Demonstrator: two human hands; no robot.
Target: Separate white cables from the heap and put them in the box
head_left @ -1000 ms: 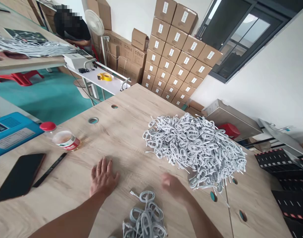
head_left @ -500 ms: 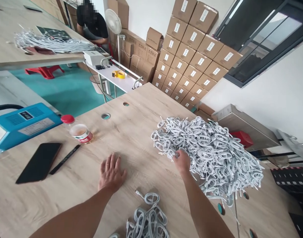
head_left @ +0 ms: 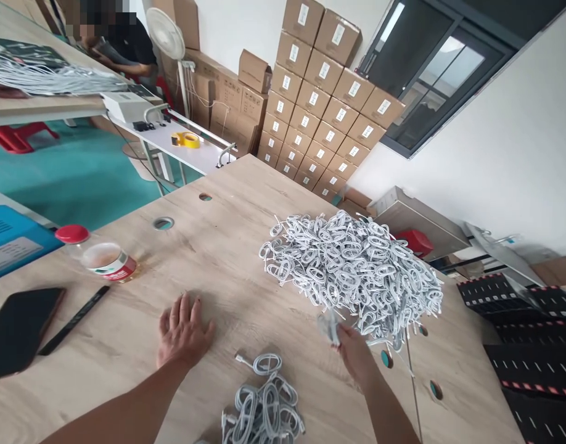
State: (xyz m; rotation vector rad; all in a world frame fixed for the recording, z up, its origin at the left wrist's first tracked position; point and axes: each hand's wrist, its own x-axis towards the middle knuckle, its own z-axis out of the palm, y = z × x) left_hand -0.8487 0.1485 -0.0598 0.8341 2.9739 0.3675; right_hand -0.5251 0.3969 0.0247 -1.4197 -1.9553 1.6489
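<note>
Coiled cable [head_left: 328, 327], blurred, is pinched in the closed grip of the right hand [head_left: 356, 354], between one large heap [head_left: 352, 265] and one small heap [head_left: 266, 407] on the bench [head_left: 218, 246]; the left hand [head_left: 184, 333] lies flat, one bottle [head_left: 105, 259] beyond.

Cables [head_left: 352, 265] are pale grey, the table [head_left: 222, 265] wood-grained tan.

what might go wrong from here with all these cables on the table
The cable bundle in the right hand might snag on loose ends sticking out of the big cable pile beside it. A cable could slip into the open hole near that pile. The red-capped bottle might get knocked off, since it is close to the table's edge.
</note>
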